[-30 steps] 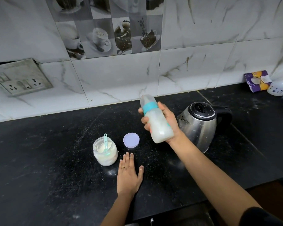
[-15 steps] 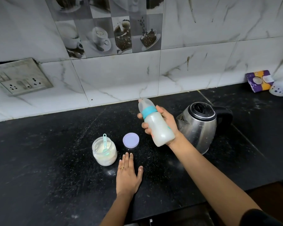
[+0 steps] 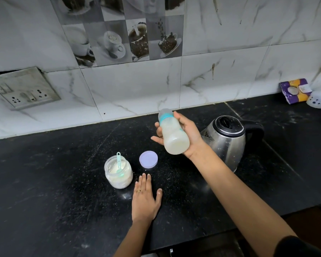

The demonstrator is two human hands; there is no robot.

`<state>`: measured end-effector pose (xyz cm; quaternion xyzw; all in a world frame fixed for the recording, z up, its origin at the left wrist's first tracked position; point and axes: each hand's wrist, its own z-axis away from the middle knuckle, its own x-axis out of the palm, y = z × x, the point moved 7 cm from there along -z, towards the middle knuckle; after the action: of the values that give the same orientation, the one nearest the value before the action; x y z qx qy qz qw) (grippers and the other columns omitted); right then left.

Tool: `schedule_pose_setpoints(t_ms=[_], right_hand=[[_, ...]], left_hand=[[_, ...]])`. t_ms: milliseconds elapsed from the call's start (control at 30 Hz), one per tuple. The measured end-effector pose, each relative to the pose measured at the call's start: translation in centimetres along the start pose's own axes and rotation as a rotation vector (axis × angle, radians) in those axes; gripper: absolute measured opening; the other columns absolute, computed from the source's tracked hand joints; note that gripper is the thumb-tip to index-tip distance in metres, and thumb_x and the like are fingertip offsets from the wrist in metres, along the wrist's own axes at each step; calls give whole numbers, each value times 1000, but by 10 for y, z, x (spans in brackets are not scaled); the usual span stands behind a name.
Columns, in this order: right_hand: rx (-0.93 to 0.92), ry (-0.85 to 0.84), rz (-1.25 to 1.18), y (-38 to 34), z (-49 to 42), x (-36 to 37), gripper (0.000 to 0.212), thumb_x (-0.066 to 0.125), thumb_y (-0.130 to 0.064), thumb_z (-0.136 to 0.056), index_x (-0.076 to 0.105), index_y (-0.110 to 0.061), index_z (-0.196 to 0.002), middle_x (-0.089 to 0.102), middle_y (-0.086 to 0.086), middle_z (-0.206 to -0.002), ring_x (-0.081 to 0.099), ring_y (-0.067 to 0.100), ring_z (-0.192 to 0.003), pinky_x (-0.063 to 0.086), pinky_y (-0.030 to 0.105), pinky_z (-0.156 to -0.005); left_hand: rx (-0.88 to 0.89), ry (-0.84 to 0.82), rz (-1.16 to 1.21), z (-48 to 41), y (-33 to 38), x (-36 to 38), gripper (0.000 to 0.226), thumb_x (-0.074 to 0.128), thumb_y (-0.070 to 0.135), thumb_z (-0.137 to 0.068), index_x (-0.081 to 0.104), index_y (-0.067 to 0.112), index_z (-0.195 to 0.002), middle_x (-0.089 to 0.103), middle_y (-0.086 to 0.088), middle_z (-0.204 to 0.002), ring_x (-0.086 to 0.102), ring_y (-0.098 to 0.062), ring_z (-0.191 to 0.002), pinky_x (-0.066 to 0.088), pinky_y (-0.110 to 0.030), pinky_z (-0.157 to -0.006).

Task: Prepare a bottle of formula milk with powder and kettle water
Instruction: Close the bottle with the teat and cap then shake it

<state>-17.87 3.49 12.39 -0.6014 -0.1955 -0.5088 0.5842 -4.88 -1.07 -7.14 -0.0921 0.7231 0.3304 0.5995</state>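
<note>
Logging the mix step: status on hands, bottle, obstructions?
Right hand grips teal-collared plastic baby bottle of milky liquid, tilted above black counter. Left hand flat on counter. Steel kettle just right of it.

Black speckled counter (image 3: 44,182): clear powder jar (image 3: 119,176) just left of left hand (image 3: 145,203), round lilac lid (image 3: 148,159) beyond; steel kettle (image 3: 227,145) right of right hand (image 3: 188,131).

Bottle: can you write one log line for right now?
right hand: holds baby bottle tilted | left hand: flat on counter | powder jar: open, scoop inside | lid: beside jar
</note>
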Motion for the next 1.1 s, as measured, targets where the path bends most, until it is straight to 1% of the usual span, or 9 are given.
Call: schedule_pose_setpoints(t_ms=[167,300,433,533,633,733,833,933,1100], right_hand=[[43,17,11,-5,7,9,32,43,-19,-84,48,-1,-109,53,23,-90,65,38,-70,45,72,-75],[24,94,83,-6,7,5,27,51,-23,-91,53,0,-105,60,25,-89,68,36,-66,58,50,-57],[89,59,-115,1,0,4,45,66,-31,-74,50,-8,-110,54,13,-85,55,25,-67,54,32,-51],[53,92,-188,0,-1,4,34,64,-27,-81,52,-5,-104,54,18,-85,55,28,-74,57,38,-54],[58,144,-161,0,-3,-1,38,59,-29,-88,50,-2,-113,56,25,-100,64,33,-81,59,43,-54],[150,125,-225,8,-7,-4,50,63,-30,-84,45,-2,-121,54,27,-108,68,33,-69,58,40,-52],[234,-56,-178,12,-8,1,61,73,-21,-71,45,0,-121,56,24,-99,65,30,-68,57,38,-56],[216,-324,-75,12,-1,18,52,69,-12,-74,50,7,-119,55,26,-101,60,31,-75,55,38,-62],[-9,-138,-305,-3,-18,8,55,76,-13,-71,48,0,-116,56,27,-99,63,34,-76,58,42,-62]], left_hand=[[-1,-4,-4,0,0,1,85,5,60,-82,14,13,-151,12,-6,-159,2,-15,-147,-10,-24,-115],[-1,-2,-8,0,0,1,85,4,61,-82,14,13,-151,11,-5,-159,1,-15,-147,-10,-25,-115],[0,-6,-22,0,-1,2,85,3,61,-82,13,13,-151,10,-5,-159,1,-15,-147,-10,-25,-115],[1,-1,-15,-1,-1,2,84,5,61,-83,14,13,-151,11,-6,-159,2,-15,-147,-9,-25,-115],[3,-3,-20,-1,-1,2,84,3,61,-83,12,14,-152,9,-5,-159,0,-14,-147,-10,-25,-115],[2,0,-20,-1,-1,2,85,3,61,-82,13,13,-152,9,-5,-160,0,-14,-147,-11,-24,-115],[3,-4,-24,-1,-1,3,84,3,61,-83,12,14,-152,9,-4,-160,-1,-14,-147,-11,-24,-115],[1,-1,-21,-1,-2,3,83,5,60,-83,14,13,-151,10,-5,-159,1,-14,-147,-10,-25,-115],[4,-1,-16,-2,-2,5,82,7,60,-85,17,12,-151,13,-6,-159,4,-15,-147,-7,-26,-116]])
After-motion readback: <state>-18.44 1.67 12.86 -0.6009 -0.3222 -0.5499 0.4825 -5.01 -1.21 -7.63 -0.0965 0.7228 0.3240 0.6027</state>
